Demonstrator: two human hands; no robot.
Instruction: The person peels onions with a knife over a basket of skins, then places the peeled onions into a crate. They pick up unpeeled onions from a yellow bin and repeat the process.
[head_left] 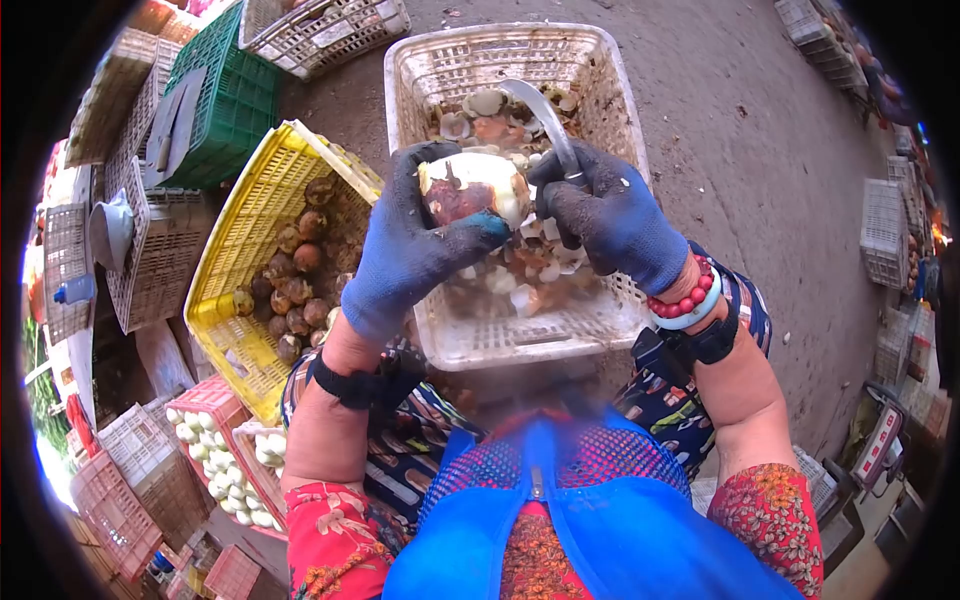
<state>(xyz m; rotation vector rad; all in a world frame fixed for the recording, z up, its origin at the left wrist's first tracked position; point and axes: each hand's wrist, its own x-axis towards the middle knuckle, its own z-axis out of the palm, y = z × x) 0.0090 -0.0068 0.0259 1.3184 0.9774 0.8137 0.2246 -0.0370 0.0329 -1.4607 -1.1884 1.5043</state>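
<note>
My left hand (400,255), in a blue and black glove, is closed around a partly peeled bulb (508,188), white where bare and reddish-brown where skin remains. In my right hand (625,215), gloved alike, is the handle of a curved knife (552,118). Its blade points up and to the left, away from me and clear of the bulb. Below both hands stands a white plastic crate (520,353), holding many peelings (490,130) in white and orange-brown. My right fingers are close beside the bulb's right end.
To the left, a tilted yellow crate (232,235) holds several brown unpeeled bulbs (307,257). White peeled pieces (215,455) fill a pink crate at the lower left. A green crate (230,105) stands further back. More crates (884,232) line the right side beyond the grey ground (740,130).
</note>
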